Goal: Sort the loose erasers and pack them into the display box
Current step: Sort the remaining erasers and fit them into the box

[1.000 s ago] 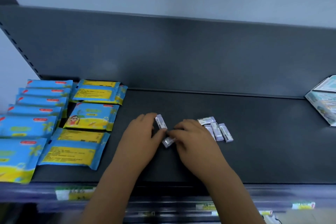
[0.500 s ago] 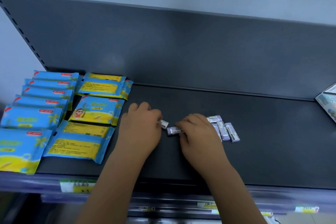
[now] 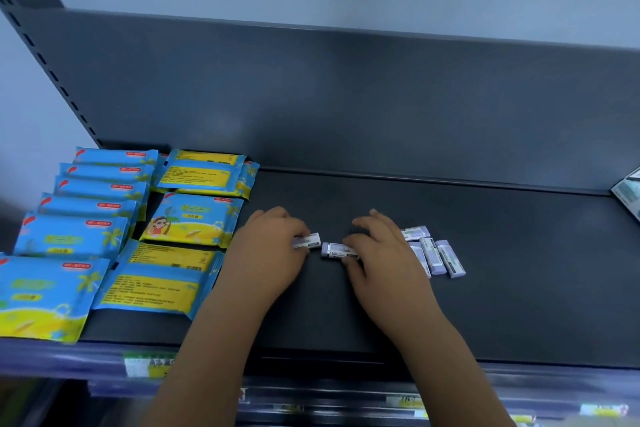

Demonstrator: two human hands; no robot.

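Hands both low on the dark shelf [image 3: 502,288], mid-front. Left hand [image 3: 273,253] pinches one white-sleeved eraser [image 3: 308,241] between thumb and fingertips. That eraser lies roughly level; we can't tell whether it touches the shelf. Right hand [image 3: 384,253] pinches a second eraser [image 3: 335,250], purple end showing, with thumb on the near side, fingertip on the far side and the other fingers loosely spread. The two sit end to end, just apart.

Just beside the right hand, on its right, we count four loose erasers [image 3: 431,255] clustered on the shelf. One lies crosswise at the back and three run roughly parallel in front of it, the nearest to the hand partly hidden by it.

We see only a corner of the printed box [image 3: 627,191], at the far right edge and well apart from the erasers.

Blue-and-yellow wipe packs [image 3: 194,222] fill the left end in two columns, the outer column overlapped like shingles. Some packs in the inner column lie label side up. Price-tag strip [image 3: 149,362] runs along the front edge, blurred.
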